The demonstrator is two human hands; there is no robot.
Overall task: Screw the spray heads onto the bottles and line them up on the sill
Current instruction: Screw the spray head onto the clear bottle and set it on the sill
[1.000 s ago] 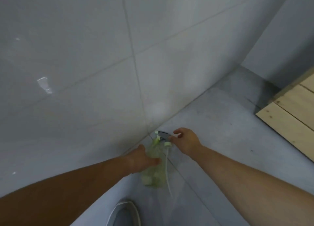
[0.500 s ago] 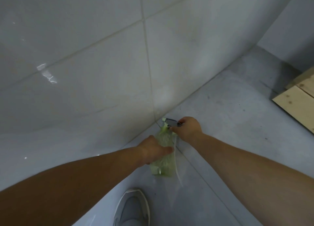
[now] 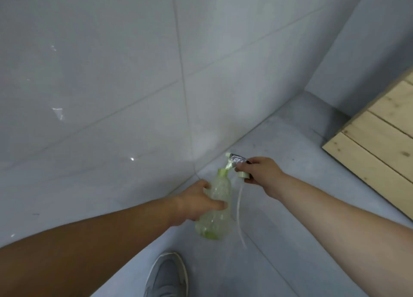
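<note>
Inspector A: Bottle, pale green and translucent, is sitting at lower centre of the frame, held in the air above the grey floor, neck pointing toward the tiled wall. The left hand is wrapping its fingers round the body, presumably steadying it so the neck is staying open to the other hand.

Inspector B: And the spray head?

Inspector A: It is sitting just right of the neck, not yet seated. The right hand is pinching it at the collar, which I judge is for twisting. Its dip tube is hanging outside the bottle, so threading is still pending.

Inspector B: The sill?

Inspector A: Not showing anywhere in view.
</note>
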